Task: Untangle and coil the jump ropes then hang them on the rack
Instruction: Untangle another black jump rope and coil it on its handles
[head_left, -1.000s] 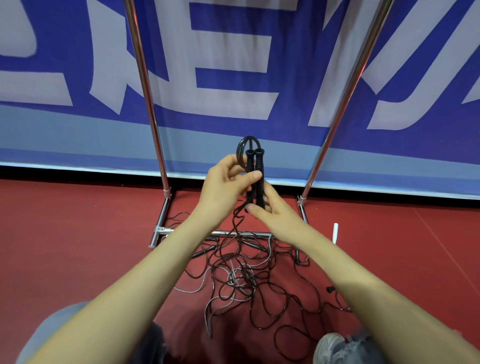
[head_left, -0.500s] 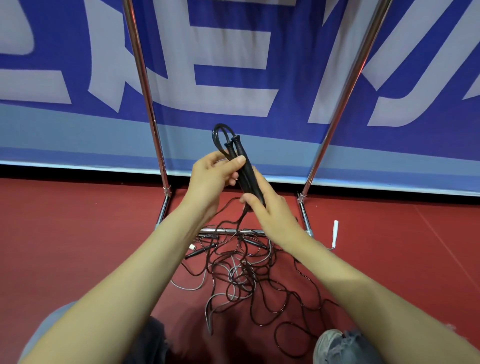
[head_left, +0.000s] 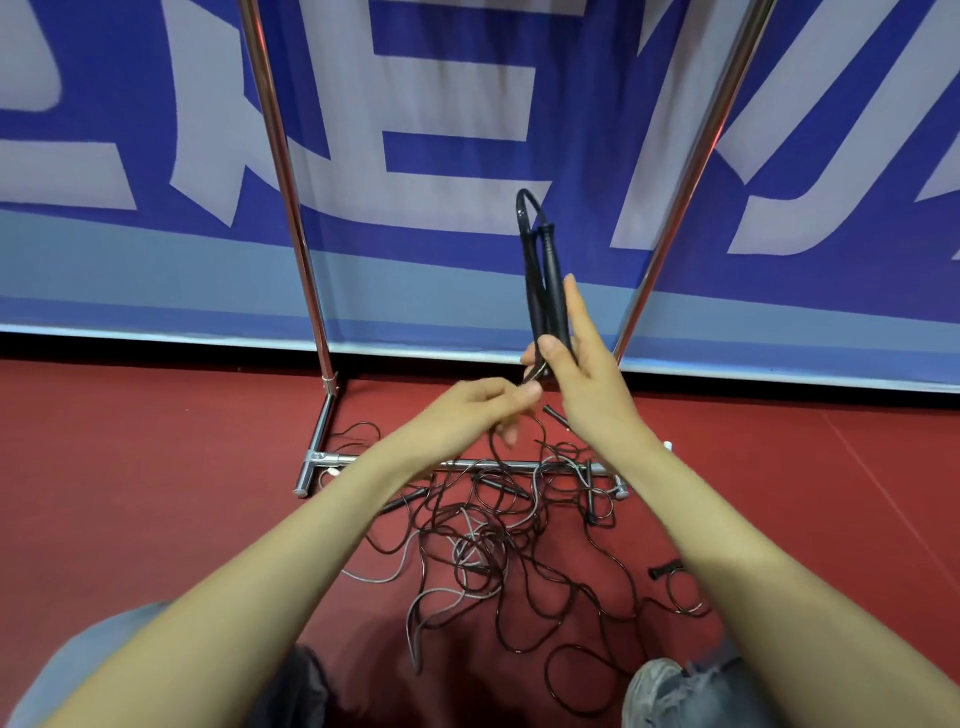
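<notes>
1. The right hand (head_left: 592, 395) holds a pair of black jump-rope handles (head_left: 543, 280) side by side and upright. This looks like a way to keep both ends of one rope together while its length is sorted out.
2. Its thumb is clamped across the lower part of the handles. The index finger (head_left: 574, 306) lies straight along them like a splint, so the grip is firm.
3. A short loop of cord (head_left: 523, 208) arches over the handle tops.
4. The left hand (head_left: 467, 410) sits just below and beside the right. Its fingers are curled in and appear to pinch the cord where it leaves the handles, though motion blur hides the exact hold. I'd guess it is there to draw the rope free and feed it into coils.
5. Both forearms reach forward and up, with the hands nearly touching, raised in front of the rack (head_left: 291, 218).
6. The rest of the ropes lie in a tangle (head_left: 483, 545) on the red floor (head_left: 156, 493), spread over the rack's base bar (head_left: 363, 460). Nothing can be seen hanging on the rack, so the job looks barely begun.
</notes>
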